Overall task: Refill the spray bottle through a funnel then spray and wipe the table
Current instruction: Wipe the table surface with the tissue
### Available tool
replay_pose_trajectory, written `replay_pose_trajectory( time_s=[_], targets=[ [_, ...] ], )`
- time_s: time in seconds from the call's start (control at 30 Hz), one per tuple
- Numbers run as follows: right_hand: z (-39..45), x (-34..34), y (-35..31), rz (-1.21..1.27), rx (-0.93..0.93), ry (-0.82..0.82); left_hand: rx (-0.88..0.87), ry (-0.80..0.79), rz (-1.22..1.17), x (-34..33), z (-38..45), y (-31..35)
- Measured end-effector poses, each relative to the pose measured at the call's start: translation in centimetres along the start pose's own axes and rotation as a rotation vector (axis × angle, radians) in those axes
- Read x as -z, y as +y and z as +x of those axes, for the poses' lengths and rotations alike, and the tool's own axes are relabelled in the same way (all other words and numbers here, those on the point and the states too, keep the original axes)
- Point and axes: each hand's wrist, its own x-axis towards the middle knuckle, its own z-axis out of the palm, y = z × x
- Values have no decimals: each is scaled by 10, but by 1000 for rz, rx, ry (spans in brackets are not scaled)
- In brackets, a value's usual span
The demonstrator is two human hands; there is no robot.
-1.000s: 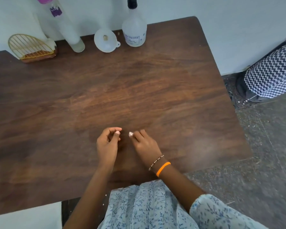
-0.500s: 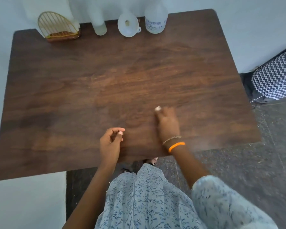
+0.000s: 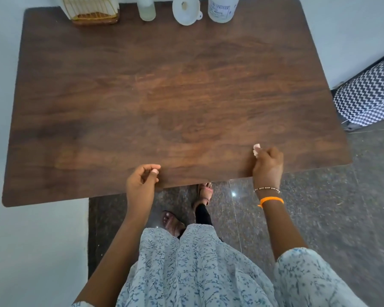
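The spray bottle [image 3: 222,10] stands at the table's far edge, its top cut off by the frame. A white funnel [image 3: 186,12] lies just left of it, and a pale refill bottle [image 3: 146,11] stands further left. My right hand [image 3: 268,165] presses a small whitish wad [image 3: 256,149] onto the dark wooden table [image 3: 175,89] near its front right corner, fingers curled round the wad. My left hand [image 3: 142,181] rests at the table's near edge with fingers loosely curled and nothing in it.
A gold wire holder [image 3: 91,10] sits at the far left of the table. A black-and-white zigzag bag [image 3: 370,94] stands on the floor to the right. My feet [image 3: 187,209] are on the dark stone floor below the table's edge.
My right hand has slid with the wad from the table's middle toward the front right corner. My left hand has stayed near the front edge. The view has pulled back.
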Motion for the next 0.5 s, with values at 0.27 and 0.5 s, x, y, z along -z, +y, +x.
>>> replay_pose_trajectory(
  time_s=[0.27, 0.5],
  targets=[
    [-110, -40, -118, 123, 578, -337, -23, -3, 21, 15, -7, -7],
    [-35, -12, -57, 129, -49, -83, 8, 43, 22, 33, -14, -14]
  ],
)
